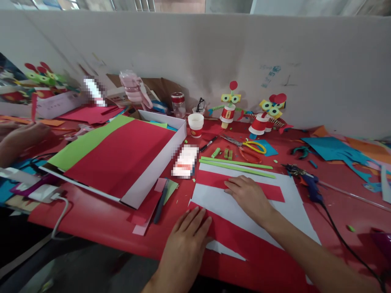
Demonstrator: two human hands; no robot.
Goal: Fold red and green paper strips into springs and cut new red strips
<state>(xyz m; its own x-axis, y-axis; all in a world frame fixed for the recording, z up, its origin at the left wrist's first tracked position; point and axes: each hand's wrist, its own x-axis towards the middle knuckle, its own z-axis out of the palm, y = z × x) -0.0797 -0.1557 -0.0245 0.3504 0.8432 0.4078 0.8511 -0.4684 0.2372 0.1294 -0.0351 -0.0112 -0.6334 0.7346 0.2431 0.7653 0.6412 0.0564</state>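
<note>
My left hand (pixel 187 240) lies with its fingers stretched out on the left end of a long red paper piece (pixel 235 236). Farther back, my right hand (pixel 249 197) rests its extended fingers on a shorter red paper strip (pixel 276 193). Both red pieces lie over a white sheet (pixel 290 207). Along the sheet's far edge run two thin green paper strips (pixel 244 167). To the right of the sheet is a glue gun (pixel 312 185) with its cord. A utility knife (pixel 161 203) lies left of my left hand on paper scraps.
A shallow white box (pixel 143 183) holds red and green paper sheets. Beyond are a phone (pixel 185 160), scissors (pixel 244 144), a paper cup (pixel 196 124) and two paper-cup figures (pixel 228 114). Blue paper scraps (pixel 331 150) lie at right. Another person's hand (pixel 24 138) shows at far left.
</note>
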